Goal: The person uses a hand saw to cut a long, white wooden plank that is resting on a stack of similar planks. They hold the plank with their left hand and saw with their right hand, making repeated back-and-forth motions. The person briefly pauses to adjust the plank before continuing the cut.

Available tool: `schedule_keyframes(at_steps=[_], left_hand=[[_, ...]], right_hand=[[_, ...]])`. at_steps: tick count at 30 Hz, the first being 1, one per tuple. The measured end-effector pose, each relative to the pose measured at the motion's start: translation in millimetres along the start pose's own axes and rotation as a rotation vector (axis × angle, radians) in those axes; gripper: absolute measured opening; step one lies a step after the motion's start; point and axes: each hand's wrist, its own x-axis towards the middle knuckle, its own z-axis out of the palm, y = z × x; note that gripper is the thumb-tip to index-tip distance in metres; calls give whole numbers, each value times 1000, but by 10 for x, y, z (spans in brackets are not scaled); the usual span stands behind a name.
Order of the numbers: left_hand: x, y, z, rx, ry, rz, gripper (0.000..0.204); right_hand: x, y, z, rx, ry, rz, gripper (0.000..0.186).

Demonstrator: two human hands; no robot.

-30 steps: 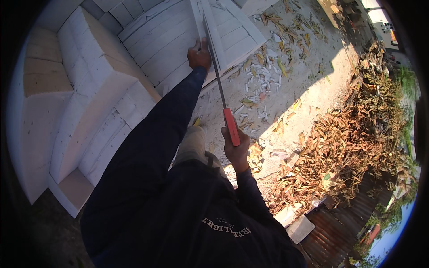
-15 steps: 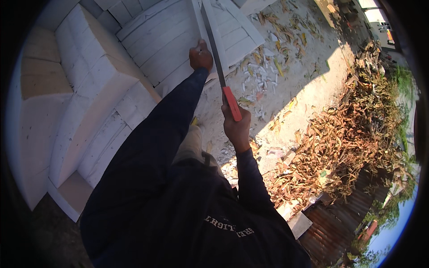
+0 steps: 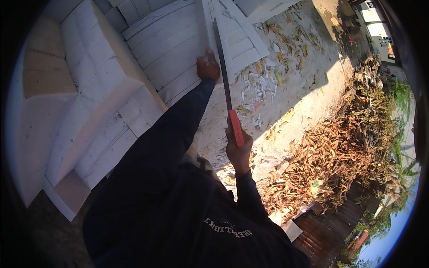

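My right hand (image 3: 238,152) is wrapped round the red handle (image 3: 237,128) of a handsaw. Its long dark blade (image 3: 222,58) points away from me and lies along a narrow white block (image 3: 227,42) at the top middle. Left of the blade, my left hand (image 3: 208,67) is closed with curled fingers at the near end of this white piece, seeming to grip or press it. The fingers' undersides are hidden. Beneath is a stack of pale blocks (image 3: 172,49) with straight seams.
More large white blocks (image 3: 96,71) are stacked at the left. White offcuts (image 3: 263,87) and leaves lie on the sandy ground right of the blade. A heap of dry brown leaves (image 3: 330,143) spreads at the right, with a rusty corrugated sheet (image 3: 330,228) nearer.
My right hand has drawn the saw back toward me, so the handle sits lower. The left hand stays at the white block; the whole view has shifted slightly.
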Motion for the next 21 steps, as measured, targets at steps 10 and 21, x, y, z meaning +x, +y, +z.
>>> schedule_keyframes(at_steps=[10,21], left_hand=[[56,-68,-26,0,-6,90,62],[13,22,45,13,14,88,60]], right_hand=[[318,-133,103,-93,-152,129,42],[454,22,134,-64,-101,134,37]])
